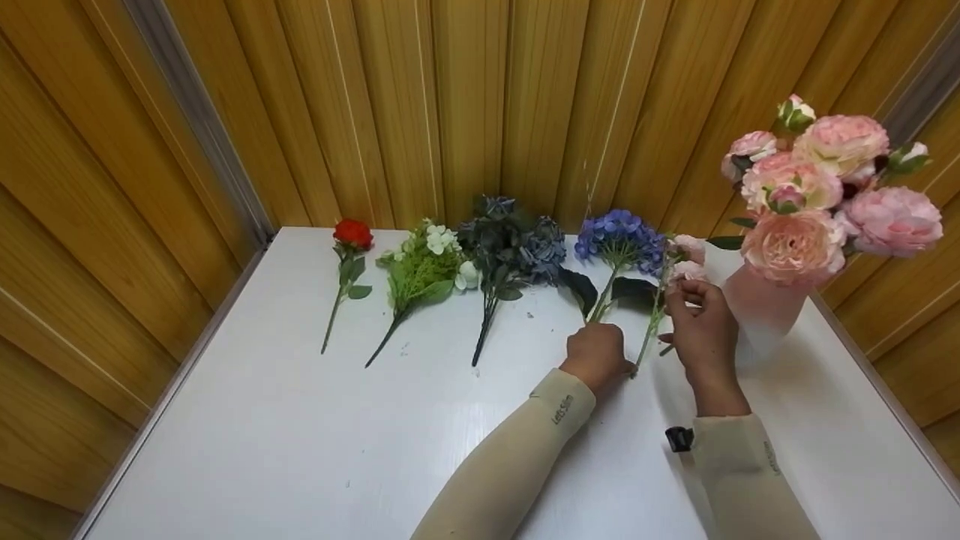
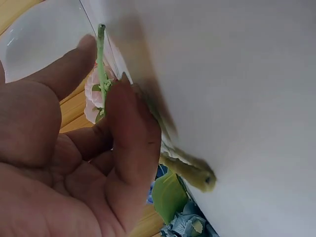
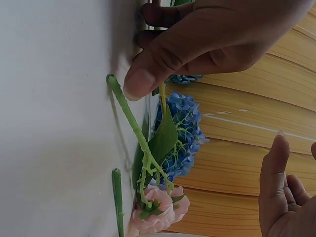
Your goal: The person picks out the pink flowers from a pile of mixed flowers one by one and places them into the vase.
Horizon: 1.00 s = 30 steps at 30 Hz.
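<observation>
A spray of small pale pink flowers (image 3: 155, 215) has a thin green stem (image 3: 131, 118), its cut end low by the table. My left hand (image 1: 600, 356) is beside that end, over the lower stem of the blue hydrangea (image 1: 619, 236). In the left wrist view, the pink spray's stem passes between thumb and index finger, which stand apart; no pinch shows. Behind the fingers, the thicker hydrangea stem (image 2: 192, 175) is partly hidden. My right hand (image 1: 705, 326) is near the pink blossoms, fingers loosely bent; in the right wrist view it holds nothing visible.
A pink-white vase (image 1: 765, 304) with large pink peonies (image 1: 795, 247) stands right of my right hand. Leftward on the white table (image 1: 262, 435) lie dark blue flowers (image 1: 544, 251), a green-and-white spray (image 1: 420, 270) and a red flower (image 1: 352, 234). Wood-look panels (image 1: 465, 97) rise behind.
</observation>
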Tool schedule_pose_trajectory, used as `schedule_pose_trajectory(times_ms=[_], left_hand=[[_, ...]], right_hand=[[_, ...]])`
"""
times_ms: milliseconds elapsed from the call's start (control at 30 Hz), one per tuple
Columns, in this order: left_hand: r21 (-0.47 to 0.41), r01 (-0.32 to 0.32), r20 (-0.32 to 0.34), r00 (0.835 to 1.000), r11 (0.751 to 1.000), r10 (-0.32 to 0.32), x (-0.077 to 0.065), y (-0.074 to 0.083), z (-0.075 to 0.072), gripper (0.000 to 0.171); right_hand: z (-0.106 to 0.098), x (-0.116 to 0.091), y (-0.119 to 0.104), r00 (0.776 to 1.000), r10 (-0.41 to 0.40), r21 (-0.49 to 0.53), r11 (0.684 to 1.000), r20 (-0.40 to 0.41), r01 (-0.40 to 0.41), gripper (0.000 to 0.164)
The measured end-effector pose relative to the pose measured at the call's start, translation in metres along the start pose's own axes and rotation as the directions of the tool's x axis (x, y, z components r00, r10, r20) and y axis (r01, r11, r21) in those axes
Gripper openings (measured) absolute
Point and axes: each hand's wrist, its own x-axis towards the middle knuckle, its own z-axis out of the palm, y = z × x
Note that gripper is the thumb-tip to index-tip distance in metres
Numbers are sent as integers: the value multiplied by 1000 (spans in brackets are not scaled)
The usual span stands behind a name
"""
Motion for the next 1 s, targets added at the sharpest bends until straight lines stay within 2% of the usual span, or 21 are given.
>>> schedule_pose_trajectory(times_ms=[133,233,333,467,533,700,800,867,933,1000], left_hand=[[5,-14,-16,1000,1000,14,2,2,2,21],[-9,-16,-18,1000,1000,16,3,3,2,10],[-24,-9,-11,1000,1000,9,4,4,3,25],[2,-5,-9,1000,1000,5,7,8,7,42],[22,-5,-11,1000,1000,5,9,9,9,39],[16,-6,7,1000,1000,6,13,5,7,15],[-45,-15,43,999,999,17,13,-1,1,13],[-126,-15,100,995,992,28,11,-5,-6,17],[-241,23,175,984,970,20,9,-9,-15,24],[-316,64,242,970,947,15,8,-12,-21,32]], right_hand=[[-1,1,0,1000,7,2,1000,6,-7,55],[-2,1,0,1000,11,3,1000,8,-11,53],[-2,2,1,1000,15,1,1000,7,-15,53],[-1,2,1,1000,26,-3,1000,12,-26,54],[-1,2,1,999,31,0,1000,13,-31,55],[-1,3,2,999,38,9,999,18,-39,56],[-1,4,2,999,35,7,999,24,-35,57],[-1,4,3,999,33,6,999,26,-33,58],[-1,3,4,999,33,5,999,28,-33,59],[-1,3,4,999,33,3,999,30,-33,59]])
